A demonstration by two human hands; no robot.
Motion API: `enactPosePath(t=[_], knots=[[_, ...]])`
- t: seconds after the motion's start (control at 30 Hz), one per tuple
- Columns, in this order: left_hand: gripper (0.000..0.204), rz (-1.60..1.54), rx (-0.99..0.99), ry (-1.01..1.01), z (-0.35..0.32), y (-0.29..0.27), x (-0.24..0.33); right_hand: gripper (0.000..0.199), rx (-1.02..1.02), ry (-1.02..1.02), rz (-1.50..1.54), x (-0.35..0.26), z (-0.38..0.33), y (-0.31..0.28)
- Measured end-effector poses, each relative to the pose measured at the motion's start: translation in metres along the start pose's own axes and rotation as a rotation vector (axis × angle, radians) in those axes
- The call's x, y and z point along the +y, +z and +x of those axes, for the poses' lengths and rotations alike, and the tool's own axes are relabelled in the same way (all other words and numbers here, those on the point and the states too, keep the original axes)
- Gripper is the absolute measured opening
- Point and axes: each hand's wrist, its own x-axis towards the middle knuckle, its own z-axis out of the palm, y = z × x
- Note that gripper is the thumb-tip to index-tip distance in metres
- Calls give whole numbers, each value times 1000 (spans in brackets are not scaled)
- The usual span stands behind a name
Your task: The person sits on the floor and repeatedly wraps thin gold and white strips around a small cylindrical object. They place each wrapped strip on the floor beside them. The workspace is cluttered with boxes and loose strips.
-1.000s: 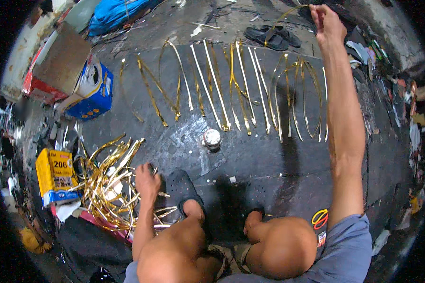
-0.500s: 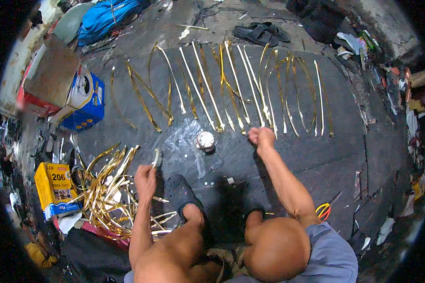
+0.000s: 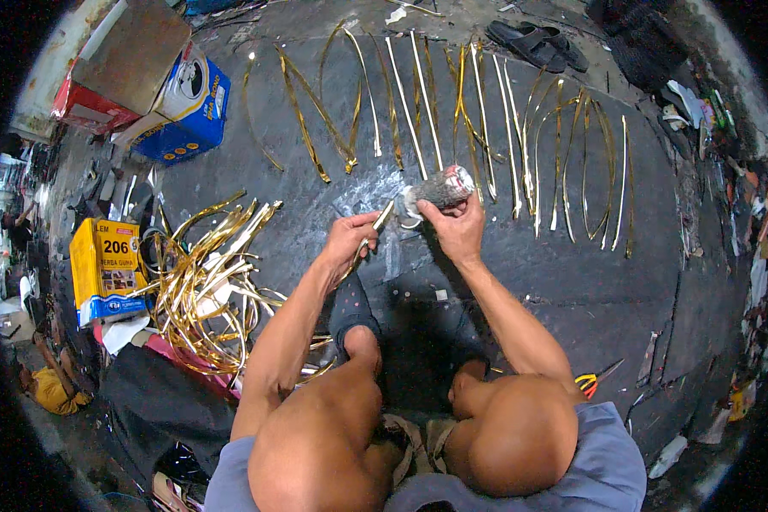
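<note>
My right hand (image 3: 457, 224) is closed around a small cylindrical container (image 3: 442, 188), grey and crusted, with some red and white at its far end. The container lies tipped over in the air, its whitish end pointing left. In my left hand (image 3: 350, 239), a gold strip (image 3: 384, 213) is pinched, its end close to that whitish end; whether they touch I cannot tell. Farther off, several gold and white strips (image 3: 405, 107) lie spread side by side on the dark mat (image 3: 563, 282). To the left rests a tangled heap of gold strips (image 3: 200, 299).
A yellow and blue box (image 3: 107, 264) stands beside the heap, and an open blue, white and red carton (image 3: 183, 107) behind it. Scissors with red and yellow handles (image 3: 587, 384) lie near my right knee. Black sandals (image 3: 538, 44) lie at the back.
My right hand has taken the container off the mat and tilted it. My left hand has come up and rightward with the strip. The view has shifted.
</note>
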Motion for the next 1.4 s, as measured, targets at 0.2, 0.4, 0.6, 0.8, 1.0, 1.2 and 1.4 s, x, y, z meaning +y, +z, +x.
enactPosePath(t=[0.2,0.4,0.6,0.8,1.0,1.2,1.4], knots=[[54,-553,-243,-125,-6,-4,-16,64,-92,11,-80,-31,-20,20],[51,-91,-310,-32,-19,12,18,52,110,155,-483,-15,-2,-37],[21,582,12,116,38,12,11,67,98,-67,-277,4,9,-38],[9,705,112,172,54,15,3,61,-170,-227,-679,10,-6,0],[42,783,206,1052,9,60,24,66,-216,-388,-688,24,-16,-3],[60,686,84,791,10,58,16,49,-124,-22,-583,41,14,-22],[54,746,79,801,21,62,12,32,-101,273,-532,89,52,-15]])
